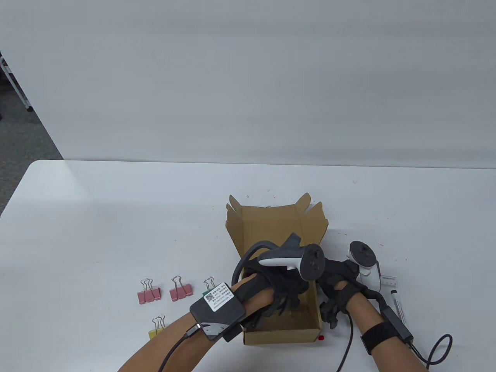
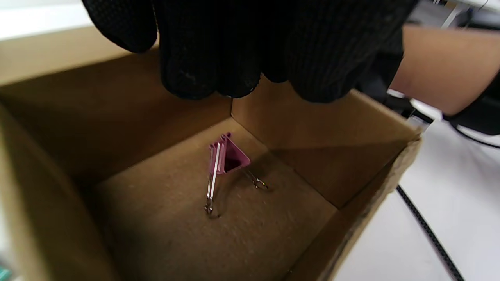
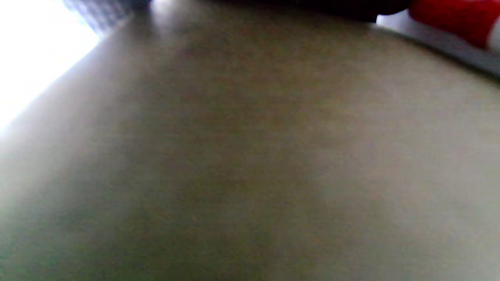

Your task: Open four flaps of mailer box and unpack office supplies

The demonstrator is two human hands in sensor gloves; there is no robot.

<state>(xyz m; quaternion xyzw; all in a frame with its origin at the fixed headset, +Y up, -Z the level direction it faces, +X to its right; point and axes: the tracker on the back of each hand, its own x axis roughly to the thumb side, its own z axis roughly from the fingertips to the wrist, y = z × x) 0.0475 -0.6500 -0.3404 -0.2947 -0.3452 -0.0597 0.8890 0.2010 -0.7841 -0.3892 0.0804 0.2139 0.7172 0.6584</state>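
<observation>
Left wrist view is showing the left hand (image 2: 250,47) hanging over the open mailer box (image 2: 351,171), its fingers bunched close together and gripping nothing, while one pink binder clip (image 2: 228,158) is lying alone on the box floor near the far corner, its wire handles splayed on the cardboard. That clip is looking like the last thing inside.

The risk is probably in the reach: the clip is sitting deep by the walls, so gloved fingertips could be nudging it into the corner or snagging only a wire handle, letting it swing and drop. A hard push down could also be sliding the light box along the surface (image 1: 116,217).

In the table view the right hand (image 1: 341,294) is resting against the box's right wall, seemingly bracing it; whether its fingers are spread or curled I cannot tell. Two pink clips (image 1: 164,292), a yellow clip (image 1: 157,329) and a marker (image 1: 399,306) are lying outside the box.
</observation>
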